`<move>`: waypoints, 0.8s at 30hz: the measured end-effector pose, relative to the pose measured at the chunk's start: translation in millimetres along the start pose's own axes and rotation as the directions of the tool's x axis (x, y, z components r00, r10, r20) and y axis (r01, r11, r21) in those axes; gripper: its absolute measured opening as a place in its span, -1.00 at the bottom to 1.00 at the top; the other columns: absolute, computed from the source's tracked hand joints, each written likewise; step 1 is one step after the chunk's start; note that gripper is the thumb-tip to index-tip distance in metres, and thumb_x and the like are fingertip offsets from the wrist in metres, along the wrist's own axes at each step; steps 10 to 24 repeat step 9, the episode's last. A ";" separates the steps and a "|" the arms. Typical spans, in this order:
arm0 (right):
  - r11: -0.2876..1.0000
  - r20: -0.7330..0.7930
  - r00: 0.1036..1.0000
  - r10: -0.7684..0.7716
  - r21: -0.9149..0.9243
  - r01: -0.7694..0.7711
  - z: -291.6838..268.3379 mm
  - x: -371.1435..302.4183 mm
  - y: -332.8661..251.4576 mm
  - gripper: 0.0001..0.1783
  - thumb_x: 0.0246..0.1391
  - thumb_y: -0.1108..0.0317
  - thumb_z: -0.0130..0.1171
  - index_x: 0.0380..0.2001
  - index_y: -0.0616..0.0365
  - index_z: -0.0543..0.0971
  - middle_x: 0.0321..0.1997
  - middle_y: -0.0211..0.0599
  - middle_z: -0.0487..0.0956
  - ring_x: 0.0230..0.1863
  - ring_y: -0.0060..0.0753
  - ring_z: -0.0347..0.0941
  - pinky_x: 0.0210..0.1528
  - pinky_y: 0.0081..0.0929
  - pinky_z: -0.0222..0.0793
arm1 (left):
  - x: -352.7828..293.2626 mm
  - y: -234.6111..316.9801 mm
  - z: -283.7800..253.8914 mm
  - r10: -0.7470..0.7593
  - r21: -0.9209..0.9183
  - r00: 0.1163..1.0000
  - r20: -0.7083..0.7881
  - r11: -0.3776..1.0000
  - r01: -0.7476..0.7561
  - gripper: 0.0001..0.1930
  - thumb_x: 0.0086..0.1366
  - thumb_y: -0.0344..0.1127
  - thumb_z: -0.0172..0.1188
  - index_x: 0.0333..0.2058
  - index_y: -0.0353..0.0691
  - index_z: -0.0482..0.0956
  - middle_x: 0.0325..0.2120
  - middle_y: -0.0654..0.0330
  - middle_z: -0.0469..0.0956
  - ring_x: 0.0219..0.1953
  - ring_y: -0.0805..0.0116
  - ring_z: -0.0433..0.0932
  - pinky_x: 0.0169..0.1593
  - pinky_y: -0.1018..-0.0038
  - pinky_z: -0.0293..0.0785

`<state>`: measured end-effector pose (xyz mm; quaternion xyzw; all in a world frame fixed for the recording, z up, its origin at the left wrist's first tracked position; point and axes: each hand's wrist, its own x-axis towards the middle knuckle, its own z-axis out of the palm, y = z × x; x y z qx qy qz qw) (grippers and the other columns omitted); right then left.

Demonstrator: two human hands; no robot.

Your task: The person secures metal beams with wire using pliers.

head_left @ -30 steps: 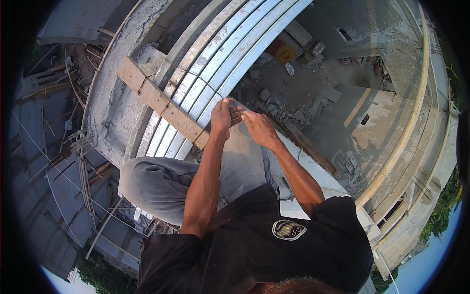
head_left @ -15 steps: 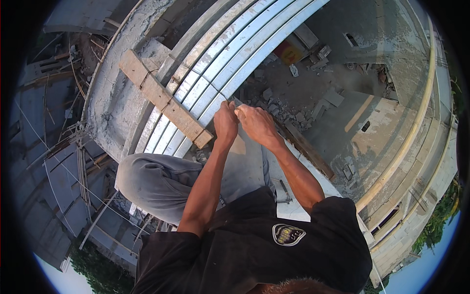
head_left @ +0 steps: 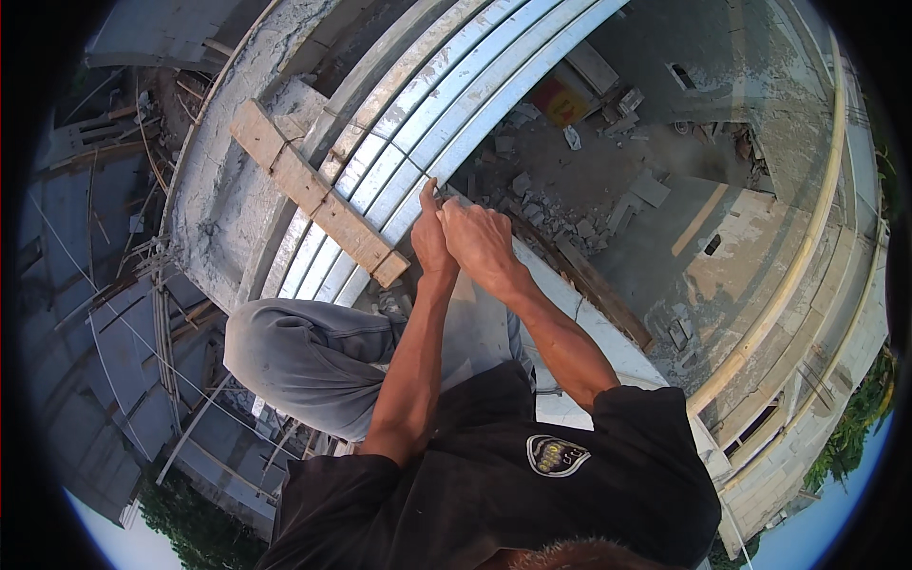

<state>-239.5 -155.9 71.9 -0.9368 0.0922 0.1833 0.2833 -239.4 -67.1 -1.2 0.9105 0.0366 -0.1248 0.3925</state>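
Observation:
My left hand (head_left: 432, 239) is beside the outermost of several silvery metal bars (head_left: 418, 195), closed, with one finger or thumb sticking up toward the bars. Pressed against it, my right hand (head_left: 478, 239) is also closed. Whatever lies between the fingers is hidden or too thin to make out. Just beyond my hands, a thin wire tie (head_left: 407, 155) crosses the bars. A wooden plank (head_left: 318, 195), with wire wrapped around it, lies across the same bars to the left of my hands.
My bent knee (head_left: 285, 351) is at the left, near the bars. Below on the right is a floor with broken rubble (head_left: 579, 223). A long timber (head_left: 598, 290) runs along the edge beside my right arm. A pale curved pole (head_left: 807, 266) stretches along the far right.
My right hand has shifted slightly left and now overlaps my left hand. A finger or thumb of my left hand now points up toward the bars.

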 end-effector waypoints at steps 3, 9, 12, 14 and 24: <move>0.993 0.004 1.000 0.011 0.113 -0.011 -9.8 6.1 16.6 -0.73 0.20 0.21 -0.03 -0.29 0.16 0.57 -0.43 -0.01 0.62 -0.36 0.06 0.58 -0.27 -0.05 0.41 | 6.7 15.0 -9.1 -0.026 0.060 0.993 0.118 0.998 0.019 -0.52 0.28 -0.36 0.09 0.15 -0.21 0.20 -0.41 -0.09 0.56 -0.40 0.03 0.57 -0.31 0.20 0.39; 0.920 -0.045 0.997 0.067 0.389 -0.045 17.3 -22.4 46.2 -0.67 0.18 0.13 0.03 -0.17 0.14 0.55 -0.31 0.01 0.61 -0.23 0.07 0.55 -0.18 -0.10 0.43 | -22.3 -7.5 1.0 -0.277 -0.780 0.949 0.148 0.557 0.284 -0.45 0.31 -0.33 0.10 0.20 -0.16 0.08 0.00 -0.01 0.50 -0.29 -0.06 0.59 -0.05 0.15 0.50; 0.920 -0.045 0.997 0.067 0.389 -0.045 17.3 -22.4 46.2 -0.67 0.18 0.13 0.03 -0.17 0.14 0.55 -0.31 0.01 0.61 -0.23 0.07 0.55 -0.18 -0.10 0.43 | -22.3 -7.5 1.0 -0.277 -0.780 0.949 0.148 0.557 0.284 -0.45 0.31 -0.33 0.10 0.20 -0.16 0.08 0.00 -0.01 0.50 -0.29 -0.06 0.59 -0.05 0.15 0.50; 0.920 -0.045 0.997 0.067 0.389 -0.045 17.3 -22.4 46.2 -0.67 0.18 0.13 0.03 -0.17 0.14 0.55 -0.31 0.01 0.61 -0.23 0.07 0.55 -0.18 -0.10 0.43 | -22.3 -7.5 1.0 -0.277 -0.780 0.949 0.148 0.557 0.284 -0.45 0.31 -0.33 0.10 0.20 -0.16 0.08 0.00 -0.01 0.50 -0.29 -0.06 0.59 -0.05 0.15 0.50; 0.920 -0.045 0.997 0.067 0.389 -0.045 17.3 -22.4 46.2 -0.67 0.18 0.13 0.03 -0.17 0.14 0.55 -0.31 0.01 0.61 -0.23 0.07 0.55 -0.18 -0.10 0.43 | -22.3 -7.5 1.0 -0.277 -0.780 0.949 0.148 0.557 0.284 -0.45 0.31 -0.33 0.10 0.20 -0.16 0.08 0.00 -0.01 0.50 -0.29 -0.06 0.59 -0.05 0.15 0.50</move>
